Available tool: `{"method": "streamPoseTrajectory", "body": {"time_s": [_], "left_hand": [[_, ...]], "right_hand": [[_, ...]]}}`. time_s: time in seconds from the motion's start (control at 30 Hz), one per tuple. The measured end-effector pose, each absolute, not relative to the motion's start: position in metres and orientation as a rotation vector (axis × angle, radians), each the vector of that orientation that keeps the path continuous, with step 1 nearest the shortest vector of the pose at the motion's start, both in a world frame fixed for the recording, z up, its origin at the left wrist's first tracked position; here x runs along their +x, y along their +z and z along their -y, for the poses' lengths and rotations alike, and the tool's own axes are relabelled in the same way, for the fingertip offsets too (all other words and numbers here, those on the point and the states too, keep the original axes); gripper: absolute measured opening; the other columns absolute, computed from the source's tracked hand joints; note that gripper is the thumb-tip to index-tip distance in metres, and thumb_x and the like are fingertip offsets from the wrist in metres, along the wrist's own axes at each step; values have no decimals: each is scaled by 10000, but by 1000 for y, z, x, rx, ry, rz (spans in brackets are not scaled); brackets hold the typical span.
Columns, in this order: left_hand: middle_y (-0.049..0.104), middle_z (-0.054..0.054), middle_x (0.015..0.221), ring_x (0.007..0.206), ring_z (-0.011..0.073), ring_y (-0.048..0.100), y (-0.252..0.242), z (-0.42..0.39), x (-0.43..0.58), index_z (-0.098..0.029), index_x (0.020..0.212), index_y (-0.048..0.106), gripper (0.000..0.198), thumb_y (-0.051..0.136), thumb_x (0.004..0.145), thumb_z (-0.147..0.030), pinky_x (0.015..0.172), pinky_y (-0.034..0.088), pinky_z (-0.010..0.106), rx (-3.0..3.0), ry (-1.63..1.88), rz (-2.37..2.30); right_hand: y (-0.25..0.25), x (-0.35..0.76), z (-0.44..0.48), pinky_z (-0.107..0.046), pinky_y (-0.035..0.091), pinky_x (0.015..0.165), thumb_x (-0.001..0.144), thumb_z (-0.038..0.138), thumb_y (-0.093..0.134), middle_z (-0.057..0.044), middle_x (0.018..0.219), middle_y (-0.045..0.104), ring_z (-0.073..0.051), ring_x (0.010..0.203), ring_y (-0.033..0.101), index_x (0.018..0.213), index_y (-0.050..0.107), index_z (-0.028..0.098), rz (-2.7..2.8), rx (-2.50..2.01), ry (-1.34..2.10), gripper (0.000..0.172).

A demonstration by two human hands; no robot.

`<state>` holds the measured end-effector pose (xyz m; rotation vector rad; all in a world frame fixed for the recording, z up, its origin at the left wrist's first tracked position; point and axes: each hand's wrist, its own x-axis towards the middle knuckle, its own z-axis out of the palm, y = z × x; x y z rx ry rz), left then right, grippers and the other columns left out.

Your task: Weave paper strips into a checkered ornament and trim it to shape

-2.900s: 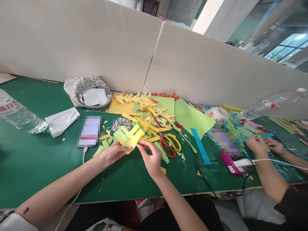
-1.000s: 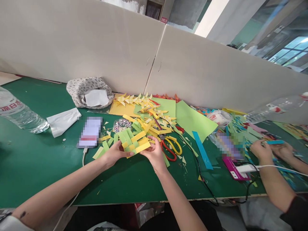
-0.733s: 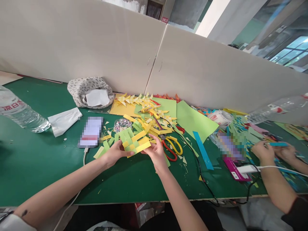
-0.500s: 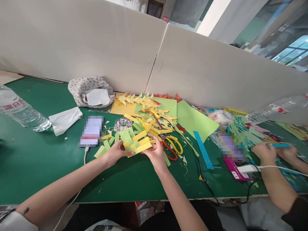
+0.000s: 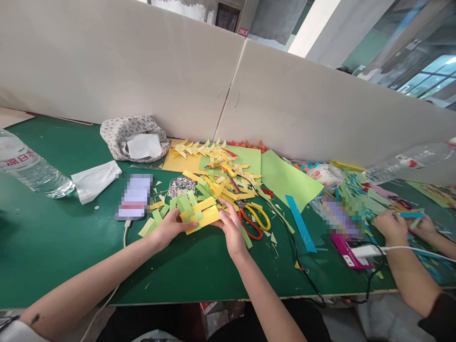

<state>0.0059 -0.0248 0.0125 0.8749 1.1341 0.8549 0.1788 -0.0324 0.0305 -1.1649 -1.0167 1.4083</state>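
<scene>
Between my hands, a little above the green table, is a piece woven from yellow and green paper strips [image 5: 204, 213]. My left hand [image 5: 171, 229] grips its left side, thumb lying across the front. At the right edge, my right hand [image 5: 231, 227] pinches the yellow strips with thumb and fingers. Just right of that hand lie scissors [image 5: 253, 221] with red and yellow handles. Behind the woven piece are a bag of small gems [image 5: 181, 186], a yellow glue gun [image 5: 218, 164] and a heap of pointed yellow woven paper [image 5: 199, 149].
A phone [image 5: 134, 197] on a white cable and a water bottle [image 5: 32, 164] are on the left, near a patterned cloth bag [image 5: 133, 135]. Green paper [image 5: 290, 178], a blue strip [image 5: 301, 223] and a pink power strip [image 5: 351, 254] lie right. A co-worker's hands [image 5: 394, 225] hold blue paper there.
The woven piece has shifted slightly left and tilted in my hands. My right hand's fingers have moved a little along its edge. The co-worker's blue strip has turned somewhat.
</scene>
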Motion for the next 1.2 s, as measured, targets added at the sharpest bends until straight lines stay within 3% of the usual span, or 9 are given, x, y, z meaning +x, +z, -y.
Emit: {"method": "streamPoseTrajectory", "body": {"time_s": [0.07,0.23,0.4,0.63,1.03,1.2], "left_hand": [[695,50,906,847,230,641,13,27,7,-181,877,597,448,813,498,-279,738,508,303,913,821,-1106],[689,66,985,916,259,637,12,31,11,-169,947,595,488,803,519,-279,804,502,366,960,760,-973],[681,61,1038,956,239,625,17,29,10,-188,969,631,422,751,605,-362,833,488,339,916,815,-966],[690,36,700,684,204,638,12,25,6,-144,725,647,402,713,586,-515,580,488,263,963,835,-1139],[667,17,689,617,160,602,9,24,4,-176,707,630,346,670,646,-514,594,482,257,1023,837,-1056],[586,-13,586,539,123,521,8,24,3,-152,665,610,354,647,671,-505,511,405,223,1185,817,-1087]], "right_hand": [[32,178,32,-377,486,820,730,491,595,-83,1012,638,-234,964,599,1231,427,214,1009,-1214,1355,597],[27,179,31,-365,504,767,627,369,735,-46,864,667,-210,821,630,1283,348,212,1053,-1242,1339,778],[21,181,30,-331,499,737,654,351,716,-19,803,661,-183,761,626,1253,380,209,1116,-1263,1302,701],[26,178,34,-298,497,691,672,342,697,-14,786,649,-176,745,622,1205,423,214,1280,-1293,1315,613],[28,183,32,-328,491,710,703,365,660,-31,806,672,-196,769,633,1184,492,239,1580,-1366,1113,525],[25,183,31,-337,491,738,699,340,667,-11,760,666,-185,758,635,1180,495,243,1653,-1330,1120,520]]}}
